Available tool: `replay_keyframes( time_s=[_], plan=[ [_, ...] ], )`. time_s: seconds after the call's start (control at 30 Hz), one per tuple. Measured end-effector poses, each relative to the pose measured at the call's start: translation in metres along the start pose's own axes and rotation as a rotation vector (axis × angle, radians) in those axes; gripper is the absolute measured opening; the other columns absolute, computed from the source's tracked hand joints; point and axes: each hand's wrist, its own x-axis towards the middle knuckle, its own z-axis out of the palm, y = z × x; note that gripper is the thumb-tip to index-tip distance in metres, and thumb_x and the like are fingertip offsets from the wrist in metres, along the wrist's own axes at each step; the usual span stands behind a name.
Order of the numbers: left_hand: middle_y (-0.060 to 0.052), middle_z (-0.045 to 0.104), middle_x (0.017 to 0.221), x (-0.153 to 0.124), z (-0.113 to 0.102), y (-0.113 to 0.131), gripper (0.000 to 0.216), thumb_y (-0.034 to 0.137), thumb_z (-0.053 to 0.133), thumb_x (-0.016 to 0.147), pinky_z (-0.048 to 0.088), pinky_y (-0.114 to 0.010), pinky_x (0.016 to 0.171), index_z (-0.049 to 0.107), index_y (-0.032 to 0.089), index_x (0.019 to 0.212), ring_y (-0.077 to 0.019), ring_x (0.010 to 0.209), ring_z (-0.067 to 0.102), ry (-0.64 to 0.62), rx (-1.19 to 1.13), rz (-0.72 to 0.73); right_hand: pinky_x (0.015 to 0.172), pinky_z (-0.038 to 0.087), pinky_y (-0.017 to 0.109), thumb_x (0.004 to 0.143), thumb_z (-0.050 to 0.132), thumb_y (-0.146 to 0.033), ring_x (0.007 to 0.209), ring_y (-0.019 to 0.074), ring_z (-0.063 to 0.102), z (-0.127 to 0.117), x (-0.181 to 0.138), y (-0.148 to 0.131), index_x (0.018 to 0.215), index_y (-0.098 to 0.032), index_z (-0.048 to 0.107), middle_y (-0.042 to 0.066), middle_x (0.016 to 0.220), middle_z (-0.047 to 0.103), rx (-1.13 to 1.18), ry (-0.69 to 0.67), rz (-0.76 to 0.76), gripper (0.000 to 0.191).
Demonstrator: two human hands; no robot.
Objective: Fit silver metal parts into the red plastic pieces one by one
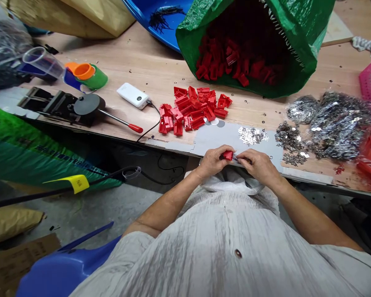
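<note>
Left hand [214,162]: grip closed on a small red part [228,155], held at the front edge of the counter [136,62], above the lap
Right hand [256,164]: grip pinched on a thin dark piece [235,158] aimed at the red part; too small to tell what it is or whether the two touch
Slip risk: pushing at a slant could make the thin piece skid into the left fingers
Drop risk: a loosened pinch could send the red part into the lap, since little counter lies beneath it
Silver pieces [250,135]: loose just beyond the right hand, so a careless sweep could scatter them into the darker metal pieces [289,138]
Red pile [194,108]: heaped beyond the left hand, in front of an open green sack [309,29] that blocks the way further back
Cable [156,113]: runs from a white power bank [132,95] over the edge; a sleeve could snag it
Lever tool [89,105]: far left, its red-tipped handle jutting towards the counter edge
</note>
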Motion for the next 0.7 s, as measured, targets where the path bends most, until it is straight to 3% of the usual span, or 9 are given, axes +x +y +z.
replay_keyframes(
  time_s=[0.43,0.7],
  plan=[
    [0.001,0.071,0.089,0.0,0.002,-0.009,0.03,0.013,0.077,0.066,0.043,-0.025,0.082,0.075,0.025,0.093,-0.0169,0.082,0.062,0.005,0.063,0.034,0.072,0.044,0.031,0.091,0.057,-0.022,0.08,0.0194,0.063,0.005,0.004,-0.01,0.091,-0.023,0.071,0.005,0.088,0.07,-0.036,0.017,0.055,0.014],
    [-0.004,0.072,0.099,-0.007,0.007,-0.011,0.035,0.014,0.084,0.061,0.045,-0.026,0.093,0.073,0.02,0.093,-0.0173,0.095,0.064,0.044,-0.193,-0.011,0.079,0.047,0.033,0.095,0.051,-0.029,0.09,0.0207,0.064,-0.014,-0.01,-0.003,0.102,-0.023,0.067,0.005,0.099,0.07,0.134,0.048,0.026,0.019]
  ],
)
